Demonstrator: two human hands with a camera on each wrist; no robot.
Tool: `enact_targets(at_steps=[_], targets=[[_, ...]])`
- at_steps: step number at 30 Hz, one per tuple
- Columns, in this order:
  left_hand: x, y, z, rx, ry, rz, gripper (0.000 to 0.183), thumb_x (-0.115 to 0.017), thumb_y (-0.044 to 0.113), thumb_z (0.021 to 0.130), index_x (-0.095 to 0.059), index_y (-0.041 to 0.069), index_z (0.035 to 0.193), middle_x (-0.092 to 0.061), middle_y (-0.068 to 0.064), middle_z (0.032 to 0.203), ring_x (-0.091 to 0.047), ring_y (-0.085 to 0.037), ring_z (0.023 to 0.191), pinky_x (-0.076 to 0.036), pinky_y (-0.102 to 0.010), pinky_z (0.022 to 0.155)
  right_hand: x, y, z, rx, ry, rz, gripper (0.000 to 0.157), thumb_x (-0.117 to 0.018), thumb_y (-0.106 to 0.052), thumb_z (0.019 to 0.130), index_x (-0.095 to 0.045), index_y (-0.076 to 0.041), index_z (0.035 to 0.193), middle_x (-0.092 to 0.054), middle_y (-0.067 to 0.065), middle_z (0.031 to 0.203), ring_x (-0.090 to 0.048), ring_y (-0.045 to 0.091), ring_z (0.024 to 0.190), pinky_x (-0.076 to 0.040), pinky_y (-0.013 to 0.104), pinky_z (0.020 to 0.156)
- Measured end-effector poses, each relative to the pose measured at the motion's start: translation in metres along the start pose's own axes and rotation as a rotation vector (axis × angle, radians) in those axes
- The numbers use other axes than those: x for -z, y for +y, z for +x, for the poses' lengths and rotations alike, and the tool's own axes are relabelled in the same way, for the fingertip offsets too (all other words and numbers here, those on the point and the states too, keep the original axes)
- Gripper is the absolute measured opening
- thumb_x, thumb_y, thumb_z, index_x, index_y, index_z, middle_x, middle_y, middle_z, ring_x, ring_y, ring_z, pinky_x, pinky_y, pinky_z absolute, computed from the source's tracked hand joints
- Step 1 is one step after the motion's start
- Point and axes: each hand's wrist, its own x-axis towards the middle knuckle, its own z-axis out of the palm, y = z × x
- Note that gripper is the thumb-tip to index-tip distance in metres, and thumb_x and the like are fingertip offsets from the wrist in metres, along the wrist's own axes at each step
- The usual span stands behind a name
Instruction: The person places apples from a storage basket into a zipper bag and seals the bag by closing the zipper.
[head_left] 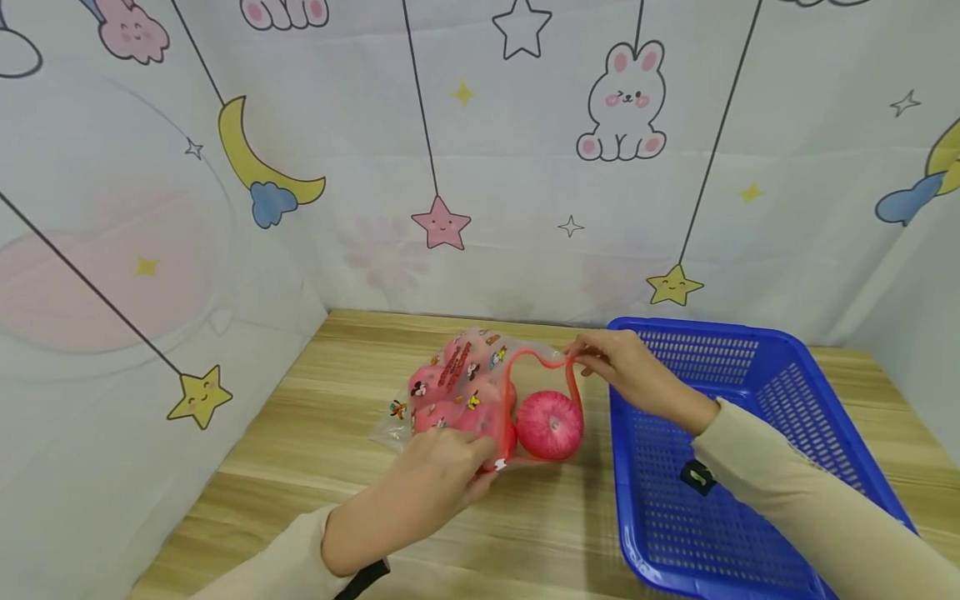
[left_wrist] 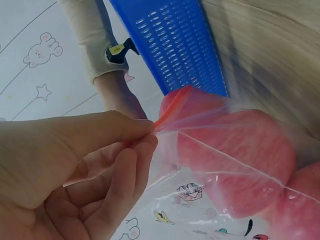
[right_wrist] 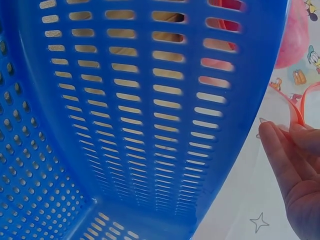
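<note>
A clear zip bag (head_left: 480, 354) with cartoon prints and a red-orange zip edge lies on its side on the table, its mouth spread toward the right. Several pinkish-red apples fill it, and one apple (head_left: 550, 425) sits right at the opening. My left hand (head_left: 438, 471) pinches the near end of the zip edge between thumb and fingers, as the left wrist view also shows with the red strip (left_wrist: 172, 107). At the far end of the mouth, my right hand (head_left: 626, 367) pinches the same edge, beside the basket's rim.
A blue plastic basket (head_left: 626, 500) with slotted walls stands to the right, under my right forearm. Its inside shows only bare perforated floor. Behind the wooden table (head_left: 300, 442) hangs a white cloth (head_left: 510, 267) printed with stars and rabbits.
</note>
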Motion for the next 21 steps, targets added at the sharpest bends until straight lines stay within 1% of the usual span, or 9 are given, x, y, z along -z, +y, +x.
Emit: enact_targets(at_steps=[6,13,18,21], targets=[[0.006,-0.002,-0.002,0.011,0.026,-0.041,0.021,-0.082,0.006,0.079,-0.062,0.012,0.075,-0.049,0.01,0.058,-0.035,-0.002,0.05,-0.031,-0.012,0.048,0.002,0.001,0.0,-0.03,0.007,0.001,0.014,-0.062,0.009,0.093,-0.068,-0.002,0.099,-0.072,0.009,0.098,-0.071,0.018,0.079,-0.059,0.028,0.07],[0.013,-0.006,-0.006,-0.004,0.077,-0.068,0.025,-0.082,0.002,0.077,-0.059,0.012,0.074,-0.044,0.01,0.057,-0.034,-0.002,0.052,-0.03,-0.013,0.05,0.002,0.001,0.0,-0.046,0.021,0.001,0.014,-0.062,0.01,0.093,-0.067,-0.002,0.098,-0.071,0.01,0.096,-0.072,0.023,0.08,-0.059,0.028,0.07],[0.022,-0.009,-0.009,0.009,0.097,-0.067,0.029,-0.084,0.006,0.078,-0.055,0.013,0.075,-0.043,0.01,0.059,-0.035,-0.003,0.054,-0.031,-0.015,0.05,0.005,-0.002,0.0,-0.055,0.032,0.002,0.014,-0.061,0.011,0.093,-0.066,-0.002,0.098,-0.071,0.011,0.096,-0.072,0.022,0.081,-0.058,0.026,0.069],[0.029,-0.009,-0.011,0.031,0.112,-0.063,0.028,-0.085,0.009,0.077,-0.057,0.013,0.077,-0.047,0.008,0.063,-0.04,-0.006,0.057,-0.035,-0.018,0.052,0.008,-0.003,0.001,-0.063,0.037,0.012,0.014,-0.06,0.01,0.094,-0.066,-0.001,0.1,-0.071,0.011,0.096,-0.072,0.023,0.081,-0.058,0.025,0.069]])
